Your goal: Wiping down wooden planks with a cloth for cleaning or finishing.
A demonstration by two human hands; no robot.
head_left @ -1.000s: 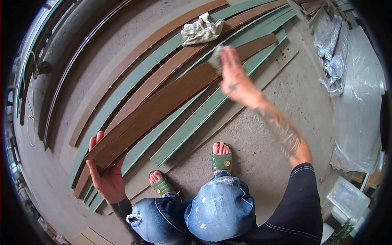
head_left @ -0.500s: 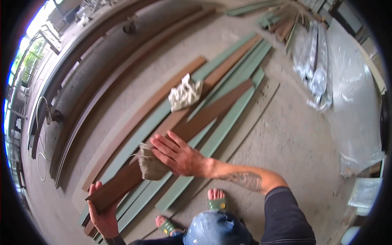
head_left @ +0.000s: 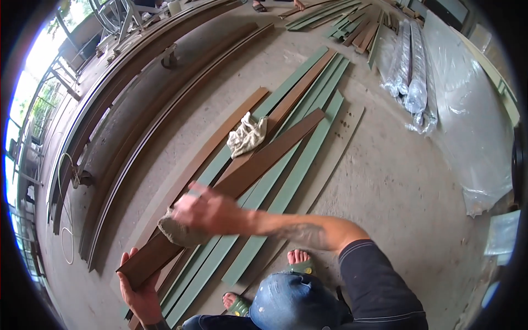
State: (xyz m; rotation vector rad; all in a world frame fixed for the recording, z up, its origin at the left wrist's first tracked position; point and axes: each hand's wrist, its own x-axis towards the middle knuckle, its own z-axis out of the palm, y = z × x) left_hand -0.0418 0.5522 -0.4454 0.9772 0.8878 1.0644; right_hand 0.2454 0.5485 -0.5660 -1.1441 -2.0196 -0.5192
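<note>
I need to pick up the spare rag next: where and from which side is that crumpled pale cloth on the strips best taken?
Probably pinch the crumpled pale cloth from straight above, at its raised, bunched middle. It lies loose on the green strips beside the tilted brown board, so folds standing up give easy purchase; its flat edges hug the strips.

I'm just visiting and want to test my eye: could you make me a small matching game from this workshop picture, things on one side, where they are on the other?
Things:
1. left hand
2. right hand
3. crumpled white cloth
4. clear plastic rolls

Places:
A. lying loose on the green strips
B. pressing a grey rag on the brown board
C. supporting the brown board's near end
D. on the floor, far right

Pairs: 1-C, 2-B, 3-A, 4-D
</note>
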